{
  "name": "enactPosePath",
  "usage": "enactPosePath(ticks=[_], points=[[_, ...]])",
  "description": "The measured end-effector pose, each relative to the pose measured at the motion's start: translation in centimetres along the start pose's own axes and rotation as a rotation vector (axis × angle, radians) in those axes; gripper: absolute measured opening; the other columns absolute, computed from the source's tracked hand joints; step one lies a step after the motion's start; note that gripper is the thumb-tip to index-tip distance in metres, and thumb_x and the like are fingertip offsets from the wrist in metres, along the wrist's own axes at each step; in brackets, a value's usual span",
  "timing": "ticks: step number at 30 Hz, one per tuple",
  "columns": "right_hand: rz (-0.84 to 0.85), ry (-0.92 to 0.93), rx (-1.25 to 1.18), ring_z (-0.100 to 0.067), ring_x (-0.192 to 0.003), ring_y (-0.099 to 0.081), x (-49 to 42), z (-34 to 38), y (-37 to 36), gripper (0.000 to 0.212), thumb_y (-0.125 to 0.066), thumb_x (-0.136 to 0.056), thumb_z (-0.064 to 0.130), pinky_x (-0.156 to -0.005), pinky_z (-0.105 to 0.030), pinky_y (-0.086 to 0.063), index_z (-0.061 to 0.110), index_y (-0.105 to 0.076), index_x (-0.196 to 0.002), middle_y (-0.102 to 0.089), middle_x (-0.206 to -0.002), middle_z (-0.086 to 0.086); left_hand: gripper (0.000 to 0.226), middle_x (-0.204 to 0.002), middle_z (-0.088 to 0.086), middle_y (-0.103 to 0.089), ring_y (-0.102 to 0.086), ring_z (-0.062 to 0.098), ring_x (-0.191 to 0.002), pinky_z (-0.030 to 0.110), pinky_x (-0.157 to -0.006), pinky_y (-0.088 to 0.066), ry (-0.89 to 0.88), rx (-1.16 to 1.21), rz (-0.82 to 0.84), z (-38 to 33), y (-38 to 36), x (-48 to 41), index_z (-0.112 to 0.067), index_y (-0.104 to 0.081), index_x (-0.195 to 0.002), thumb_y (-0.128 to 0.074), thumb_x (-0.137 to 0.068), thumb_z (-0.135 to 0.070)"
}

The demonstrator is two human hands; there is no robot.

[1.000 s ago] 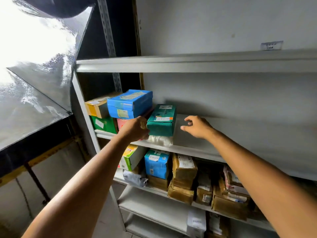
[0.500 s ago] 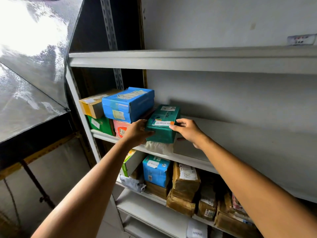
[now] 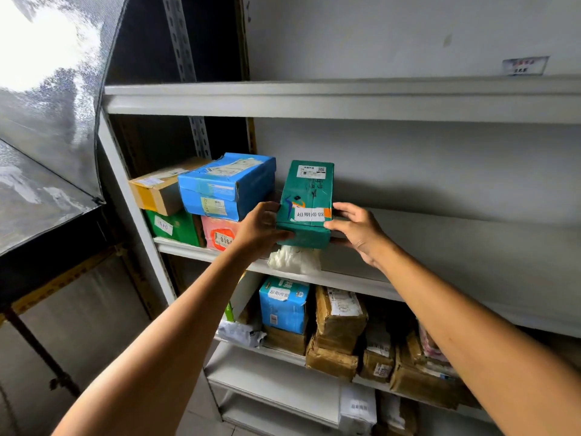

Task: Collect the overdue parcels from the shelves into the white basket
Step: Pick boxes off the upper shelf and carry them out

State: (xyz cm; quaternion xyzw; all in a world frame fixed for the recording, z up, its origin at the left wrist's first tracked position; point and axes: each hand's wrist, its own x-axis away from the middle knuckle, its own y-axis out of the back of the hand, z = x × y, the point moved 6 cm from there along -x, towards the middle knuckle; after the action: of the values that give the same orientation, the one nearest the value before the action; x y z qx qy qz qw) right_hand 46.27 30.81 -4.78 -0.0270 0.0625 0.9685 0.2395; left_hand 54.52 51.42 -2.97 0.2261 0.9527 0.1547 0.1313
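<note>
While both hands hold it, the teal box [image 3: 306, 196] sits at the front of the middle shelf [image 3: 456, 243], tilted so that its top face turns toward the camera. The left hand [image 3: 261, 229] grips its left side and the right hand [image 3: 355, 231] its right side, fingers curled round the edges. A white label [image 3: 311, 214] with an orange end lies between the two hands.

Directly below the box is one white bag [image 3: 295, 259], crumpled at the shelf lip; whether the box touches it cannot be told. Just left stands a stack of four boxes: a blue box [image 3: 226, 184] and a tan box [image 3: 163, 187] on top, a pink box [image 3: 217, 236] and a green box [image 3: 174, 226] beneath. The blue box is close beside the left hand. To the right the shelf is bare.

On the shelf below are one small blue box [image 3: 283, 305] and several brown parcels [image 3: 339, 319], crowded too tightly to count.

One second ago the right hand lay on the shelf, apart from the box. Half a second ago it had reached the box, which lay flatter on the bag. The front end is now raised.
</note>
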Motion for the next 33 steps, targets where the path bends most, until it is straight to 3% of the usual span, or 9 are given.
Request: enactPosePath(ticks=[4,8,14,17,23,27,31,33], points=[[-0.055,0.019,0.041,-0.023,-0.133,-0.047,2.0,0.3,1.1,0.071,-0.081,-0.066,0.024,-0.105,-0.052,-0.045,0.026,-0.057,-0.133,-0.046,-0.147,-0.008,0.07,-0.119,0.008,-0.063,-0.068,0.018,-0.096,0.027,-0.067,-0.061,-0.019,0.019,0.078,0.4,-1.2,0.1,-0.012,-0.051,-0.136,-0.082,-0.075,0.0],[-0.125,0.005,0.049,-0.025,-0.133,-0.047,4.0,-0.5,3.3,0.066,-0.081,-0.071,0.019,-0.104,-0.054,-0.046,0.028,-0.057,-0.132,-0.044,-0.149,-0.009,0.076,-0.12,0.009,-0.062,-0.065,0.022,-0.105,0.043,-0.085,-0.06,-0.042,0.044,0.13,0.3,-3.4,0.3,-0.011,-0.053,-0.136,-0.087,-0.069,-0.001],[-0.261,-0.025,0.056,-0.026,-0.131,-0.05,7.7,-1.8,8.0,0.063,-0.079,-0.075,0.015,-0.101,-0.056,-0.047,0.028,-0.057,-0.132,-0.045,-0.149,-0.008,0.077,-0.122,0.009,-0.06,-0.066,0.022,-0.104,0.035,-0.081,-0.062,-0.065,0.145,0.28,-0.5,-8.5,1.4,-0.011,-0.05,-0.139,-0.084,-0.071,0.002],[-0.322,-0.041,0.055,-0.026,-0.132,-0.048,9.9,-1.9,10.7,0.061,-0.078,-0.078,0.011,-0.097,-0.056,-0.05,0.026,-0.056,-0.133,-0.045,-0.149,-0.007,0.073,-0.115,0.004,-0.059,-0.066,0.017,-0.095,0.024,-0.069,-0.06,-0.073,0.174,0.341,-1.5,-11.5,2.1,-0.011,-0.05,-0.137,-0.084,-0.073,0.001],[-0.457,-0.069,0.078,-0.027,-0.132,-0.048,16.3,-1.5,17.9,0.063,-0.076,-0.081,0.007,-0.095,-0.055,-0.053,0.025,-0.053,-0.136,-0.044,-0.15,-0.006,0.073,-0.119,0.015,-0.06,-0.07,0.027,-0.098,0.036,-0.076,-0.062,-0.114,0.208,0.475,-5.1,-19.1,5.0,-0.012,-0.053,-0.134,-0.085,-0.07,0.002],[-0.517,-0.092,0.093,-0.026,-0.127,-0.05,22.0,-1.2,22.7,0.064,-0.074,-0.082,0.006,-0.092,-0.048,-0.055,0.023,-0.051,-0.139,-0.041,-0.151,-0.007,0.072,-0.116,0.012,-0.059,-0.069,0.019,-0.093,0.026,-0.068,-0.061,-0.114,0.242,0.566,-7.7,-24.7,9.1,-0.009,-0.05,-0.135,-0.082,-0.072,0.005],[-0.561,-0.104,0.117,-0.016,-0.115,-0.051,28.4,-1.9,26.8,0.062,-0.073,-0.084,0.005,-0.08,-0.037,-0.057,0.021,-0.051,-0.14,-0.043,-0.15,-0.005,0.074,-0.121,0.008,-0.058,-0.07,0.021,-0.095,0.027,-0.068,-0.061,-0.076,0.25,0.66,-9.3,-29.7,14.5,-0.014,-0.048,-0.139,-0.082,-0.075,0.001],[-0.596,-0.108,0.138,-0.016,-0.121,-0.05,31.4,-2.8,28.7,0.062,-0.073,-0.083,0.005,-0.091,-0.043,-0.055,0.021,-0.052,-0.139,-0.045,-0.149,-0.007,0.075,-0.122,0.009,-0.057,-0.069,0.022,-0.099,0.029,-0.071,-0.062,-0.068,0.25,0.703,-9.6,-31.9,17.2,-0.015,-0.047,-0.141,-0.081,-0.076,0.001]])
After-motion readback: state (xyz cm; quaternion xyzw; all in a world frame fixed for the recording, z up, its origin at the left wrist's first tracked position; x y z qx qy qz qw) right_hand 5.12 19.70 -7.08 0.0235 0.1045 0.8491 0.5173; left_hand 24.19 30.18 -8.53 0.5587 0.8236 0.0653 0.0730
